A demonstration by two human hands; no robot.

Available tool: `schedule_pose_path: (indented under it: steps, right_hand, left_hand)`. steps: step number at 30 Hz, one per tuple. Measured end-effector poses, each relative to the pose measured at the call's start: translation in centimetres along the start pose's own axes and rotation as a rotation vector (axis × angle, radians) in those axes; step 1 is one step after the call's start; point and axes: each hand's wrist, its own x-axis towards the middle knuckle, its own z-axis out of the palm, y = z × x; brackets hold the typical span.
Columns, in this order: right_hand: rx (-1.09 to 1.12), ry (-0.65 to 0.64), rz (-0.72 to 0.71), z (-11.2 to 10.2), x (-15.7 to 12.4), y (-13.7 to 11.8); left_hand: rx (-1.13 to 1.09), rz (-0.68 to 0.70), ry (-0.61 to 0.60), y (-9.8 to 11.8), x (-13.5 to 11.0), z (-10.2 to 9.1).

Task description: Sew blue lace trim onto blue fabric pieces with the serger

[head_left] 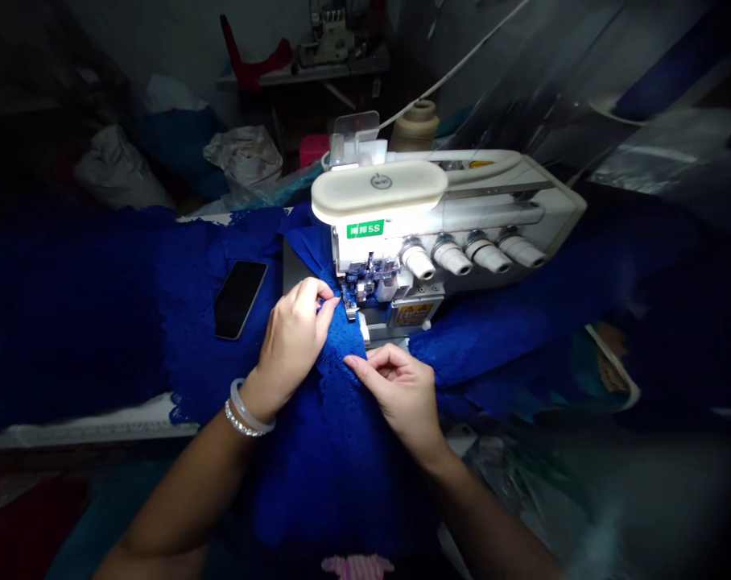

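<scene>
A piece of blue eyelet fabric (341,342) runs under the presser foot (349,306) of a white overlock sewing machine (377,193) and hangs down toward me. My left hand (296,326), with two bracelets on its wrist, pinches the fabric just left of the foot. Lower and to the right, my right hand (398,391) grips the fabric's right edge between thumb and fingers. The machine's lamp lights the cloth around the needle area. Fingertips of the right hand are partly hidden behind the cloth.
A black phone (241,300) lies on blue fabric left of the machine. More blue fabric (498,338) spreads to the right. A thread cone (417,125) stands behind the machine. White sacks (245,157) and another sewing machine (329,36) are at the back.
</scene>
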Motion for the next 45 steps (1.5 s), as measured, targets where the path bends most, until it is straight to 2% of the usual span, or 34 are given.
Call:
schedule_pose_path:
  steps: [5,7,9,11,12,13,16,18,21,23,24,26,28,29,30,31,32,34,35,36,37,38,39,42,43,44,45]
  right_hand:
    - [0.021,-0.016,0.056,0.2,0.2,0.0]
    - [0.029,-0.035,0.085,0.3,0.2,0.0]
    - [0.033,-0.07,0.12,0.2,0.0,0.1]
    - [0.03,-0.118,0.153,-0.2,-0.6,0.2]
    - [0.024,-0.14,0.16,-0.5,-1.0,0.2]
    - [0.013,-0.164,0.161,-1.0,-1.6,0.2]
    - [-0.079,-0.292,0.152,-2.9,-3.6,-0.5]
    - [-0.171,-0.416,0.161,-4.0,-5.1,-1.1]
    - [-0.198,-0.563,0.211,-4.7,-7.1,-1.2]
    - [-0.221,-0.608,0.19,-4.5,-8.1,-0.2]
    - [-0.275,-0.599,0.125,-4.3,-8.4,0.4]
    - [-0.449,-0.492,-0.12,-4.0,-9.0,1.3]
    - [-0.596,-0.304,-0.404,-3.9,-9.3,1.3]
    - [-0.612,-0.233,-0.495,-3.9,-9.5,0.8]
    - [-0.578,-0.228,-0.52,-3.8,-9.6,0.0]
    - [-0.5,-0.298,-0.479,-3.7,-9.7,-1.0]
    - [-0.393,-0.434,-0.391,-3.6,-9.8,-2.0]
    - [-0.204,-0.822,-0.203,-3.5,-9.7,-3.7]
    - [-0.17,-0.992,-0.173,-3.6,-9.5,-4.4]
    - [-0.181,-1.1,-0.2,-3.7,-9.1,-4.7]
    - [-0.224,-1.138,-0.249,-3.9,-8.6,-4.9]
    - [-0.271,-1.098,-0.286,-4.2,-7.8,-4.8]
    - [-0.299,-0.971,-0.293,-4.4,-6.9,-4.4]
    - [-0.168,-0.359,-0.116,-4.2,-3.7,-2.6]
    - [-0.047,-0.216,-0.034,-3.8,-2.7,-1.9]
    - [0.098,-0.183,0.057,-3.2,-1.8,-1.2]
    - [0.224,-0.213,0.147,-2.4,-1.1,-0.6]
  left_hand:
    - [-0.015,-0.004,-0.009,-0.4,1.2,0.0]
    - [-0.013,-0.006,0.022,-0.7,1.4,-0.4]
    - [0.009,-0.012,0.106,-0.9,0.4,-1.2]
    - [0.032,-0.035,0.181,-0.8,-2.1,-2.0]
    - [0.033,-0.058,0.181,-0.6,-3.7,-2.4]
    - [0.009,-0.091,0.126,-0.3,-5.6,-2.8]
    - [-0.15,-0.166,-0.17,0.6,-10.8,-3.6]
    - [-0.299,-0.257,-0.299,0.9,-13.0,-4.1]
    - [-0.446,-0.445,-0.393,-0.1,-14.1,-4.7]
    - [-0.41,-0.484,-0.367,-1.5,-13.8,-4.8]
    - [-0.342,-0.451,-0.315,-2.1,-13.5,-4.8]
    - [-0.159,-0.28,-0.15,-3.1,-12.5,-4.8]
    - [-0.007,-0.016,-0.033,-3.3,-11.3,-4.9]
    - [0.042,0.136,-0.021,-3.1,-10.6,-4.9]
    - [0.076,0.285,-0.038,-2.8,-9.8,-4.8]
    - [0.098,0.425,-0.078,-2.5,-9.0,-4.5]
    - [0.111,0.542,-0.126,-2.2,-8.2,-4.2]
    - [0.086,0.698,-0.174,-2.0,-6.4,-3.1]
    - [0.041,0.732,-0.183,-2.0,-5.6,-2.6]
    - [-0.023,0.746,-0.193,-2.1,-5.0,-2.2]
    - [-0.096,0.738,-0.206,-2.3,-4.5,-1.9]
    - [-0.175,0.712,-0.221,-2.4,-4.1,-1.8]
    - [-0.252,0.674,-0.235,-2.4,-4.0,-1.9]
    - [-0.424,0.538,-0.196,-2.2,-4.2,-2.9]
    - [-0.449,0.517,-0.173,-2.0,-4.4,-3.2]
    - [-0.454,0.522,-0.169,-1.9,-4.7,-3.5]
    - [-0.439,0.548,-0.178,-1.7,-4.9,-3.6]
